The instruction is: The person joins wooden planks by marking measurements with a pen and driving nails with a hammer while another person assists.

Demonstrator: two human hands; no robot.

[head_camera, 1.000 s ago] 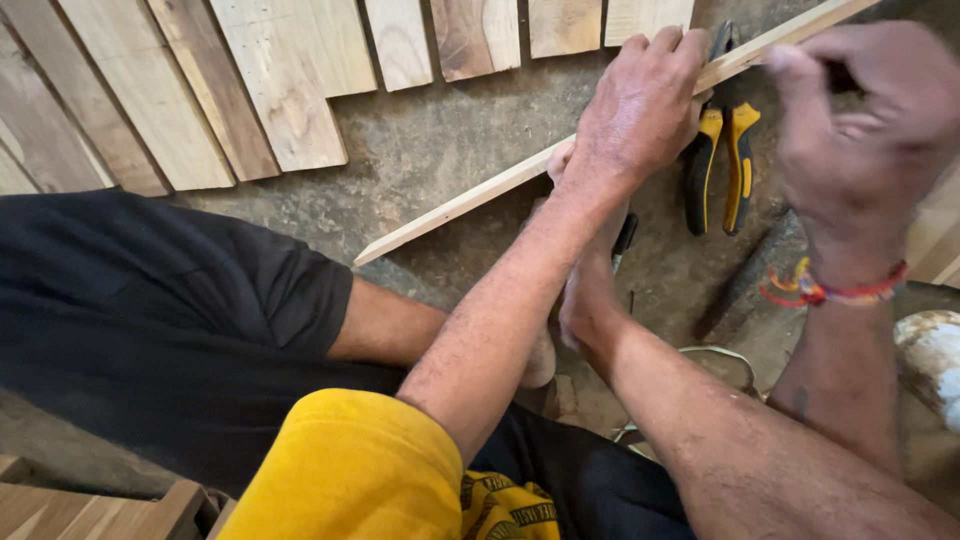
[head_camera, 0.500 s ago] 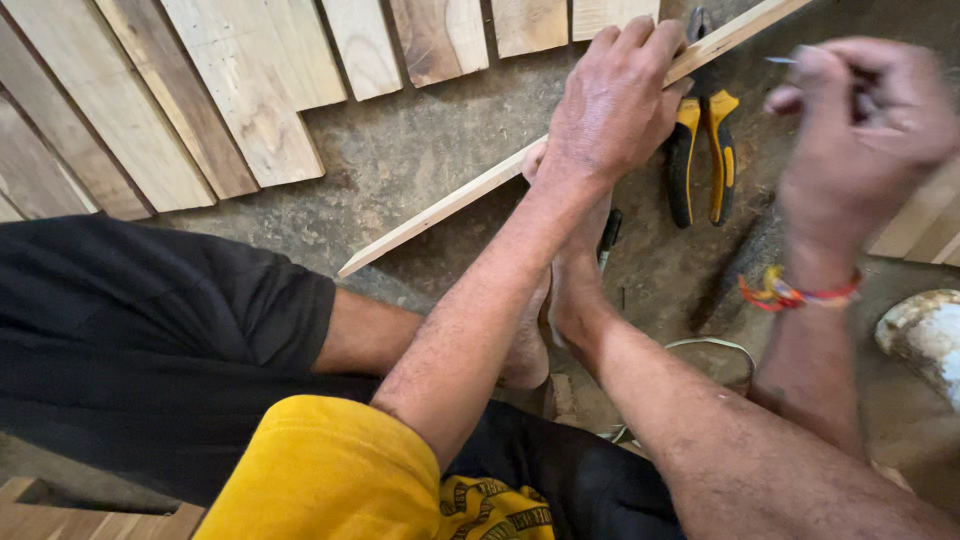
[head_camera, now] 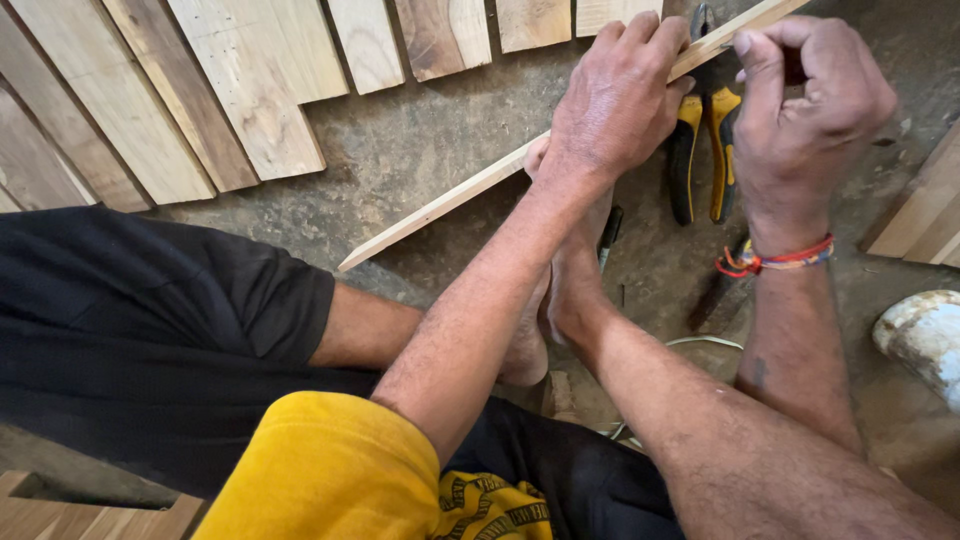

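Rough grey concrete floor [head_camera: 420, 150], dusty, serves as the work surface; the person sits directly on it, legs in black shorts folded, a yellow sleeve [head_camera: 320, 470] low in the near view. Along the far left, a row of pale wooden planks [head_camera: 250, 90] lies side by side on the floor, ends uneven, one with a notched corner. Across the middle runs a thin wooden strip [head_camera: 440, 205], slanting from near-left up to far-right. Left hand [head_camera: 615, 95] is clamped over the strip toward its far end, fingers curled across the top edge, pressing it down. Right hand [head_camera: 805, 110] sits just beside it at the far right, thumb and fingers pinched tight together right at the strip's far end; whatever is between the fingertips is too small to make out. A red and multicoloured thread band [head_camera: 775, 260] circles the right wrist. Between the two hands, flat on the floor under the strip, lie pliers with yellow and black handles [head_camera: 705, 150]. A bare foot [head_camera: 575, 270] rests under the left forearm, beside a dark pen-like object [head_camera: 610, 235]. At the right edge: more wood pieces [head_camera: 925, 210] and a white rounded object [head_camera: 925, 335].
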